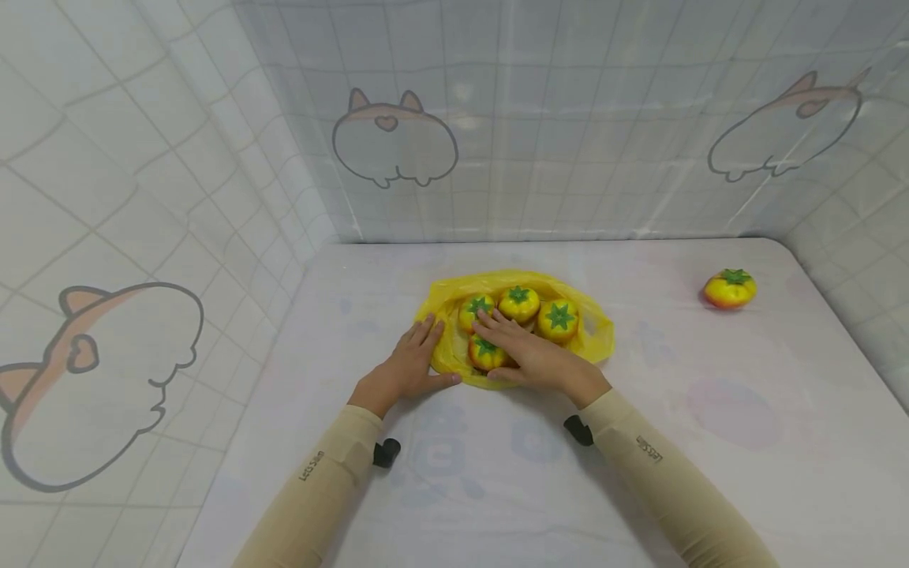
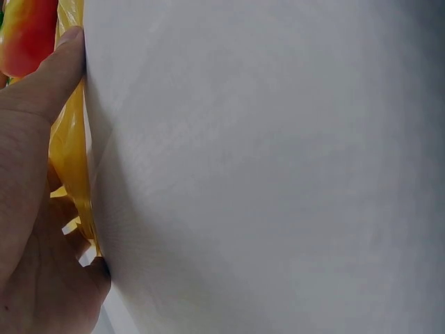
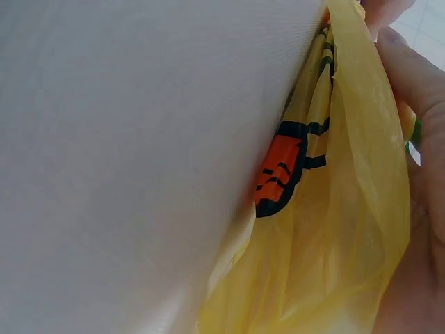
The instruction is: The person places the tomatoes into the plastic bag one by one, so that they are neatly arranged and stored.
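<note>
A yellow plastic bag (image 1: 596, 335) lies spread on the table, its opening facing up. In it sit several yellow-red persimmon-like fruits, including a back one (image 1: 518, 304), a right one (image 1: 558, 319) and a near one (image 1: 486, 353) partly covered by my right hand. My left hand (image 1: 412, 363) rests at the bag's left edge with fingers spread, its thumb pointing toward the near rim. My right hand (image 1: 529, 355) reaches over the bag, fingers extended across the fruits. The right wrist view shows its thumb (image 3: 414, 73) beside the bag wall; its palm side is hidden.
Another fruit of the same kind (image 1: 730, 289) lies at the table's far right. Tiled-pattern sheeting with cartoon animals (image 1: 395, 146) stands behind the table (image 1: 454, 505) and along its sides.
</note>
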{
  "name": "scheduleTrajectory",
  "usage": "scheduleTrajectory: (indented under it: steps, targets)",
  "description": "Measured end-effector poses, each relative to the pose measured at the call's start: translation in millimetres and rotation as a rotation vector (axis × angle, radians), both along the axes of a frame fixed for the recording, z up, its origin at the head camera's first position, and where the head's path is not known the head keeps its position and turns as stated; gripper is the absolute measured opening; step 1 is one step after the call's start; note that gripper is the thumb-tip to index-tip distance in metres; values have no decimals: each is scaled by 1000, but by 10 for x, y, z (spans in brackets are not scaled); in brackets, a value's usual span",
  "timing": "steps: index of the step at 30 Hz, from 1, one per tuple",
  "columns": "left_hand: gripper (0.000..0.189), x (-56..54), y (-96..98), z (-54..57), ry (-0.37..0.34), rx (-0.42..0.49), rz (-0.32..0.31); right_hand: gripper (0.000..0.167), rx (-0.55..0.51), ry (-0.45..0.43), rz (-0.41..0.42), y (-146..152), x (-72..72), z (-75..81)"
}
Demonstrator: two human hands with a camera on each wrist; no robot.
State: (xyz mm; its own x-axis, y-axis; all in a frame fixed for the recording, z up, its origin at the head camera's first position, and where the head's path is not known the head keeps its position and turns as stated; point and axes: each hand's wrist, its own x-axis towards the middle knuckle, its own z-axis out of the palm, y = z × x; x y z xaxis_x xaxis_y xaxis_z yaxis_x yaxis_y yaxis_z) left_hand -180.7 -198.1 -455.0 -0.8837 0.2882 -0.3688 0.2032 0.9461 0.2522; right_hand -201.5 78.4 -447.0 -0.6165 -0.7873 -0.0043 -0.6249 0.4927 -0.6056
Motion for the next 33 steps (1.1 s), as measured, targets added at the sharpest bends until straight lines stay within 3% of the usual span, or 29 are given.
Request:
scheduleTrajectory:
  steps: [13, 21, 33]
  targets:
    - [110, -3, 8, 17, 10, 10, -14, 80, -46, 52, -19, 71, 37, 30]
    - [111, 15, 1, 11, -3, 0, 8, 80, -74, 75, -28, 178, 4, 120]
    - [112, 25, 9, 32, -18, 16, 18, 79, -157, 66, -111, 455, -29, 271]
